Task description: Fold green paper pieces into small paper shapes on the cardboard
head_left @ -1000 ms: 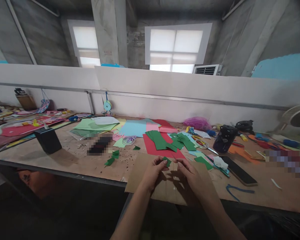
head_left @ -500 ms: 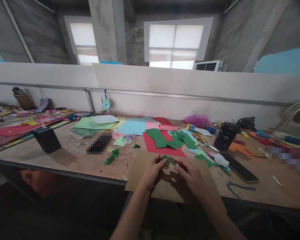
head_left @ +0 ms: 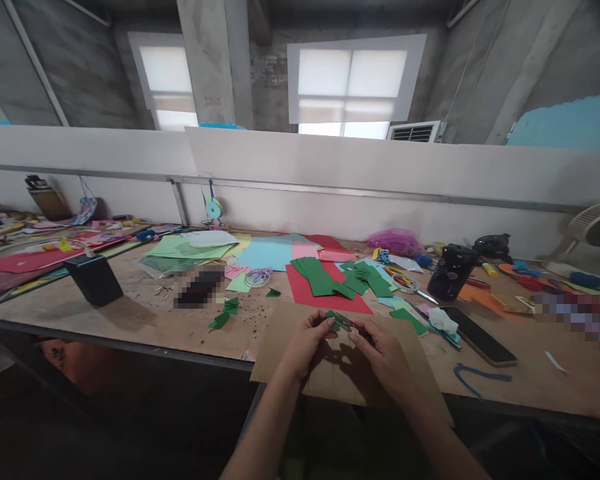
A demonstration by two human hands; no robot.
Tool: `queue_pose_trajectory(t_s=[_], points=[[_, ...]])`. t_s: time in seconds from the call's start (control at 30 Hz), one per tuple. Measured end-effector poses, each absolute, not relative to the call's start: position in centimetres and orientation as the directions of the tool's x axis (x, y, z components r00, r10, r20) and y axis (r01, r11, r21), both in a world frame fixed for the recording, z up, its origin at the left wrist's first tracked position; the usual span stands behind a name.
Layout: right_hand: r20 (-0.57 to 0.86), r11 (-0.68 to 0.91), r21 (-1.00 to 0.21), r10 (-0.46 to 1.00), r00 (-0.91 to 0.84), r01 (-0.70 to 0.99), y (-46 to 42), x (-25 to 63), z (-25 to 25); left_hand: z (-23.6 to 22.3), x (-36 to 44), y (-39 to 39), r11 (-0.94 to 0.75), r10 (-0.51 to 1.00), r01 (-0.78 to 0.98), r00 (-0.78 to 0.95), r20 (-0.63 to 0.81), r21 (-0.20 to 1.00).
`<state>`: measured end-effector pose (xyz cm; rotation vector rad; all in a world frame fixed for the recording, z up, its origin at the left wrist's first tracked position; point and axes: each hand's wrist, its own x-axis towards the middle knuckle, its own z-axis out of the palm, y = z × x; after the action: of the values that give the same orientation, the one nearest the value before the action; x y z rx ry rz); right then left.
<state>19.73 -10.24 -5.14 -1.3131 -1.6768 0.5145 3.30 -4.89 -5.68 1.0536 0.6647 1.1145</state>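
My left hand [head_left: 316,339] pinches a small piece of green paper [head_left: 333,319] between thumb and fingertips. Facing it, my right hand [head_left: 377,341] is closed on small metal scissors [head_left: 345,323], whose blades meet the paper's right edge. Most of the scissors' handle is hidden by the fingers. Both hands hover over a sheet of brown cardboard [head_left: 280,347] at the table's front edge. Beyond them, green paper strips [head_left: 320,279] lie fanned on a red sheet [head_left: 305,303], with more green pieces [head_left: 363,277] to their right.
Small green scraps [head_left: 225,315] lie left of the cardboard. A black box [head_left: 94,280] stands farther left. To the right are a phone [head_left: 480,337], a crumpled white tissue [head_left: 443,320], a dark cup-like object [head_left: 451,273] and a blue strip [head_left: 483,375]. Coloured sheets [head_left: 265,253] lie behind.
The scissors have swung into clearer view and their blades have come onto the green paper in my left hand. The view tilted slightly down, then held still.
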Motion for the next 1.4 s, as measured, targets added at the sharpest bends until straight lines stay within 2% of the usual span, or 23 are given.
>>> queue_pose_trajectory(t_s=[0.97,1.4], points=[[0.415,0.345,-0.762,0.910,0.005,0.548,-10.14,19.62,-5.27,-5.61,3.35,-4.85,0.100,0.938,-0.413,0.343,0.053,0.905],[0.384,0.325,-0.779,0.923,-0.003,0.536,-10.10,19.72,-5.29,-6.23,3.36,-4.56,0.071,0.932,-0.421,0.351,0.090,0.904]])
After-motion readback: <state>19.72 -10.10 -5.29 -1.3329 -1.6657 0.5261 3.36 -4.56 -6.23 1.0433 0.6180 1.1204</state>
